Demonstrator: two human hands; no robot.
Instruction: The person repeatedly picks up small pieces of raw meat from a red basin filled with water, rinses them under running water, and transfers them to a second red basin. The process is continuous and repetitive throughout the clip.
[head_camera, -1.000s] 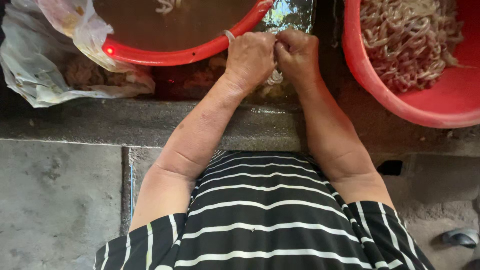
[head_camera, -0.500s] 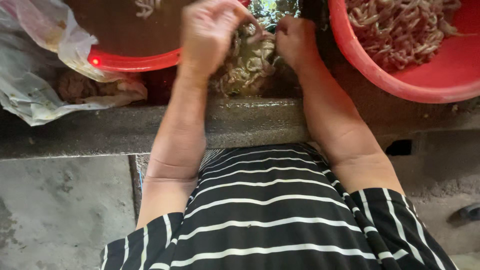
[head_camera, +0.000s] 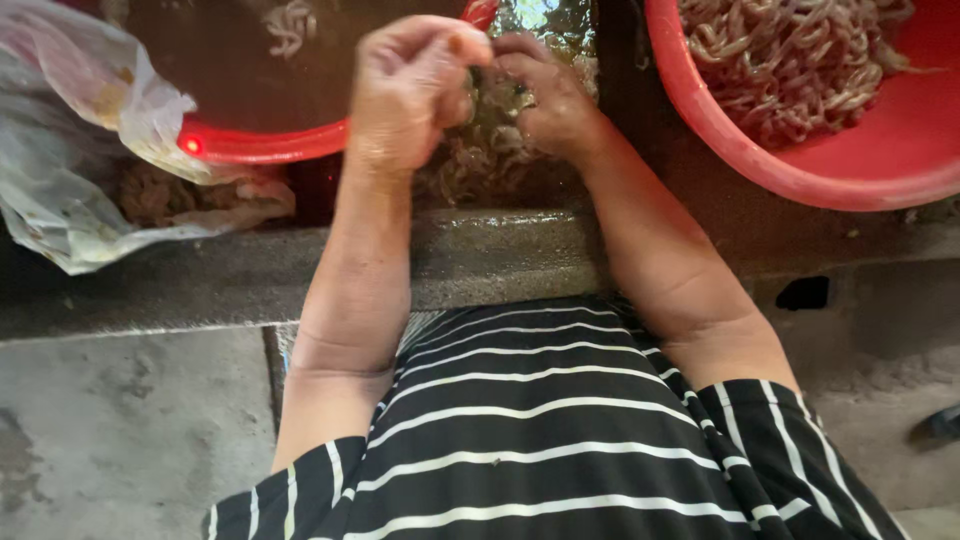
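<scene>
My left hand (head_camera: 410, 85) is raised with fingers pinched together, gripping a pale, slippery strand of what looks like intestine (head_camera: 480, 110). My right hand (head_camera: 545, 95) meets it just to the right, fingers closed on the same wet strand. Both hands work over a dark wet gap between two red basins. The left red basin (head_camera: 260, 145) holds murky brown water with a few pale strands floating. The right red basin (head_camera: 800, 170) is heaped with pale pinkish coiled strands (head_camera: 790, 60).
A crumpled clear plastic bag (head_camera: 90, 170) lies at the left, draped over the left basin's rim. A wet concrete ledge (head_camera: 200, 280) runs across in front of the basins. Grey concrete floor lies below. My black-and-white striped shirt (head_camera: 540, 440) fills the bottom.
My left hand has lifted and pulled leftward over the left basin's rim, drawing the strand up. The view has shifted downward slightly, so the basins sit higher in frame.
</scene>
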